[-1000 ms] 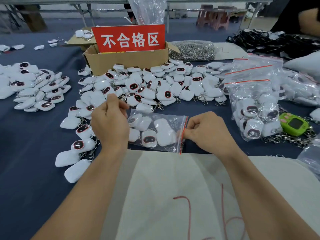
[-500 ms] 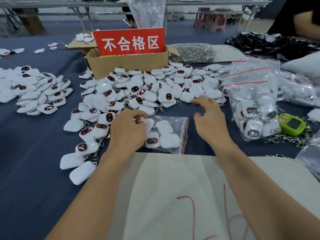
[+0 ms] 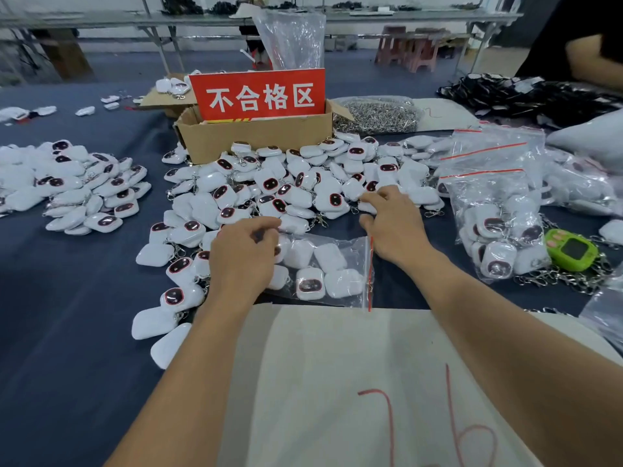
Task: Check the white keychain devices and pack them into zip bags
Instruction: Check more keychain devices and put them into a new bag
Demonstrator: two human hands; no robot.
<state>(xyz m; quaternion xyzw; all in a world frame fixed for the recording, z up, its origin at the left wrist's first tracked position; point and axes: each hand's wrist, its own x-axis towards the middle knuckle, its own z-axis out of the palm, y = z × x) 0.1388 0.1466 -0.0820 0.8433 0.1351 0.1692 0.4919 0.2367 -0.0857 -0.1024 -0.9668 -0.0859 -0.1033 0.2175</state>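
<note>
A clear zip bag (image 3: 332, 264) with a red seal strip lies in front of me, with several white keychain devices inside. My left hand (image 3: 242, 261) sits on the bag's left end, its fingers curled onto the plastic. My right hand (image 3: 394, 224) has left the bag and reaches into the big pile of white keychain devices (image 3: 286, 183). Its fingertips touch a device (image 3: 366, 207) at the pile's near right edge, and its thumb is spread apart.
A cardboard box (image 3: 256, 136) with a red sign stands behind the pile. At the right lie filled zip bags (image 3: 499, 210), a green device (image 3: 571, 252) and loose key rings (image 3: 377, 114). A second white pile (image 3: 70, 190) lies left, and a white sheet (image 3: 337, 365) lies near me.
My right hand let go of the bag's seal end and moved forward to the pile. My left hand shifted right along the bag, which now lies flat.
</note>
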